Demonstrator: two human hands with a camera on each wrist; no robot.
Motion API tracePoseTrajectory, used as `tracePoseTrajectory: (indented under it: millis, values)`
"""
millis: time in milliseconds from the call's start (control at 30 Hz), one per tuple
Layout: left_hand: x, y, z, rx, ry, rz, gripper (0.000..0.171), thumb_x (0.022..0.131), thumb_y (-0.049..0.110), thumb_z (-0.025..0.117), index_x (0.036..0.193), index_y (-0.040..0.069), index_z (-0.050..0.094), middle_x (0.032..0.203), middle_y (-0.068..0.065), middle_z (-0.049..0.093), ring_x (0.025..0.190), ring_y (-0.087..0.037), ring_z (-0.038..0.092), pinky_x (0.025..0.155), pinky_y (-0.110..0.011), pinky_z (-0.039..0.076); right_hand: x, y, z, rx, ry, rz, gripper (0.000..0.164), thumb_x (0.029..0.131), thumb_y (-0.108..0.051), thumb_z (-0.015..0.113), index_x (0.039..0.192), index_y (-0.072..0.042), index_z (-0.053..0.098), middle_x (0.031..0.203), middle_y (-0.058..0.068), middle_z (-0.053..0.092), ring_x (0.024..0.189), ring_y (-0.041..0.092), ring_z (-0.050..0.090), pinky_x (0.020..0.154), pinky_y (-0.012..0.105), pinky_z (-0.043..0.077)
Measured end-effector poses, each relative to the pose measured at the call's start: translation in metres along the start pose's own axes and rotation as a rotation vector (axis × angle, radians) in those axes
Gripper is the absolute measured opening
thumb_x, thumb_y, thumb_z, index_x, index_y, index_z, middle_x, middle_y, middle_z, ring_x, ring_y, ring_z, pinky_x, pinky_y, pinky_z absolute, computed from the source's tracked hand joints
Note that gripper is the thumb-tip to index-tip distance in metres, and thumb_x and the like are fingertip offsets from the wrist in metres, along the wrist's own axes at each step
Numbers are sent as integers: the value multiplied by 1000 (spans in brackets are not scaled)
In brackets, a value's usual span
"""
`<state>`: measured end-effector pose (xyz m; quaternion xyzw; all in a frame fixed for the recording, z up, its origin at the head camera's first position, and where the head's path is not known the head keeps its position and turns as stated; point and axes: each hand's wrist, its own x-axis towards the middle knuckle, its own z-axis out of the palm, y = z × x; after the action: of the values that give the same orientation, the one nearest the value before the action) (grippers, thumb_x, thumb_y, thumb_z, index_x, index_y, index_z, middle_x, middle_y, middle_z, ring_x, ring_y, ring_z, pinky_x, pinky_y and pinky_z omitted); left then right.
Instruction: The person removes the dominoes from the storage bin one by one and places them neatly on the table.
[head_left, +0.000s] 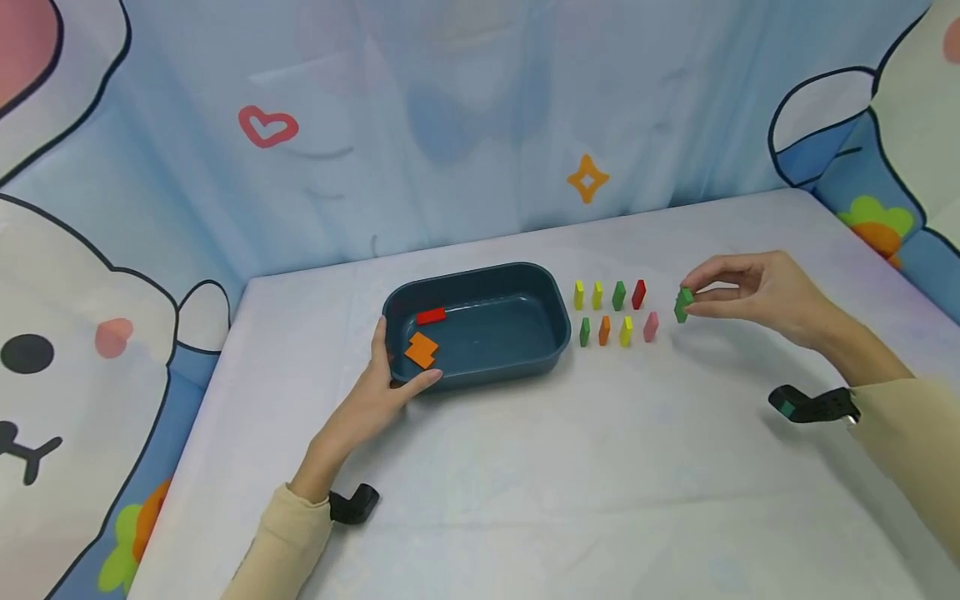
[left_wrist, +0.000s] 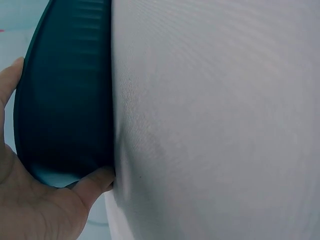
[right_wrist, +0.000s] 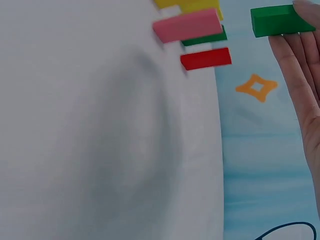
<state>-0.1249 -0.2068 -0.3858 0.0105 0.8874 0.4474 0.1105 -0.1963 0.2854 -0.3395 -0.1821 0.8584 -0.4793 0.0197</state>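
To the right of the pink block [head_left: 650, 327], the right hand [head_left: 768, 292] pinched a green block [head_left: 682, 306] between thumb and fingers while the left hand [head_left: 373, 393], spread wide, gripped the tray [head_left: 498, 337], and a steady, upright hold clear of that pink block appeared advisable.

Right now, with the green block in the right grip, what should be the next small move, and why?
I would perhaps lower the green block and stand it just right of the red block: the right grip holds it above the table, and the red block stands upright at its row's right end.
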Motion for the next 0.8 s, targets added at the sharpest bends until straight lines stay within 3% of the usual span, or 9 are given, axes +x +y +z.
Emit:
tracePoseTrajectory:
  millis: [367,633,800]
  values:
    - [1,0,1,3,-5,9,117,78,73,62,146,43,-28,165,-9,2,152,-30,12,117,-61,20,-27,8,33,45,-70,-20,28,80,-1,78,106,1,68,101,0,69,92,12,68,79,19,57]
    - [2,-1,0,0,-9,1,116,79,73,62,146,44,-28,165,-10,4,151,-30,13,117,-61,19,-22,-11,59,108,-133,-130,30,78,4,78,106,2,67,104,6,67,92,11,67,83,21,56]
    - [1,1,0,-2,-14,-4,118,78,74,62,146,43,-29,165,-10,4,152,-30,12,117,-60,20,-18,-24,86,137,-117,-137,32,77,1,80,106,2,67,103,4,65,92,11,66,83,20,56]
